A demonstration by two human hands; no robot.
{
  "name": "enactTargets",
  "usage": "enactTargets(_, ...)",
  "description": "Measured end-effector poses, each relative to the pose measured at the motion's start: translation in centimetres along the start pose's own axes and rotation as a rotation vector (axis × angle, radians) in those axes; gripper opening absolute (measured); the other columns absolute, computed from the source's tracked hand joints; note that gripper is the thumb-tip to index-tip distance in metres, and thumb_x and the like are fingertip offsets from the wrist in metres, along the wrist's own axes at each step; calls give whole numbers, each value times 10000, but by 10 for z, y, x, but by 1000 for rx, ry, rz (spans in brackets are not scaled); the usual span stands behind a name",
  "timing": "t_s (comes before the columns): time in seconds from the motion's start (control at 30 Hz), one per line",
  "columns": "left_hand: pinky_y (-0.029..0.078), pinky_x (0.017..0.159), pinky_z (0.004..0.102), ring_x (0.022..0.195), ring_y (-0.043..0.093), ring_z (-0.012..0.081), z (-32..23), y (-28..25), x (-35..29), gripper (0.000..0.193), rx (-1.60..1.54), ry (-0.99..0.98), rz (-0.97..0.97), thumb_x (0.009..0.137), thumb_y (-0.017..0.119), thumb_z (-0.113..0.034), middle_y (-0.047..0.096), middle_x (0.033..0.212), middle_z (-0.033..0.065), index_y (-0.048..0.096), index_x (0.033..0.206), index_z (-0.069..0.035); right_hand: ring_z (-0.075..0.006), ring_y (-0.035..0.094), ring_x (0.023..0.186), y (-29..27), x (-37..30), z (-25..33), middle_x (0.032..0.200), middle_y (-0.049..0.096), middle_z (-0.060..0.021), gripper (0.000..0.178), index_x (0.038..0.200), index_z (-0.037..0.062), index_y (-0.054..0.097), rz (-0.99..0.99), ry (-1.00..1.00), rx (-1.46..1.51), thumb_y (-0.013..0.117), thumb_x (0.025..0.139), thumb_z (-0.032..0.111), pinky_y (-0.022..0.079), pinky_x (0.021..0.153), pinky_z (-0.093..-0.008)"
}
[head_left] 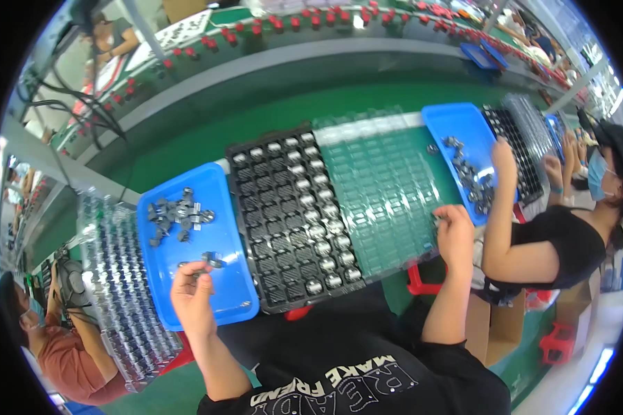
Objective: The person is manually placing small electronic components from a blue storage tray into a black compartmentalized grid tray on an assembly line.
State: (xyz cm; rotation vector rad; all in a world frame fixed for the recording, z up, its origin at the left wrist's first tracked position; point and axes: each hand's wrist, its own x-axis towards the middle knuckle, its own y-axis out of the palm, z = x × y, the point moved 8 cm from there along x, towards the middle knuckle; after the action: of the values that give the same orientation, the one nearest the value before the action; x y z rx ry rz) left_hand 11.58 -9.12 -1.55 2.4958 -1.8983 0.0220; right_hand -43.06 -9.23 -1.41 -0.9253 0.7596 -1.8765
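Observation:
My left hand is over the near part of a blue tray, thumb and fingers pinched on a small grey part whose exact kind is unclear. A loose pile of similar dark grey parts lies farther back in that tray. My right hand is raised by the right edge of a clear plastic blister tray. Its fingers are curled together, and a dark speck shows at their tips, too small to name. Between them lies a black celled tray, with silvery pieces mainly in its right-hand columns.
Right of me, a masked co-worker reaches over another blue tray of grey parts. Stacked clear trays stand at left, near a second person. A red stool is below the bench; a line with red fixtures runs behind.

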Motion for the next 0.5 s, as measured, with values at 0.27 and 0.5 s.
enactTargets(0.27,561,782,309,853,661,124,1,39,-18,375,-389,-215,154,1050,596,-181,663,1332,172,604,1372,13,-374,645,936,2,-1,6,972,634,-183,107,948,-9,659,-77,89,-96,672,847,-42,507,849,-432)
enactTargets(0.5,572,797,364,881,657,192,-8,59,-20,410,-494,-252,226,1065,429,-154,649,1318,230,572,1387,55,-355,648,909,1,5,-22,937,649,-170,212,929,1,655,-29,244,-110,792,770,33,514,832,-436)
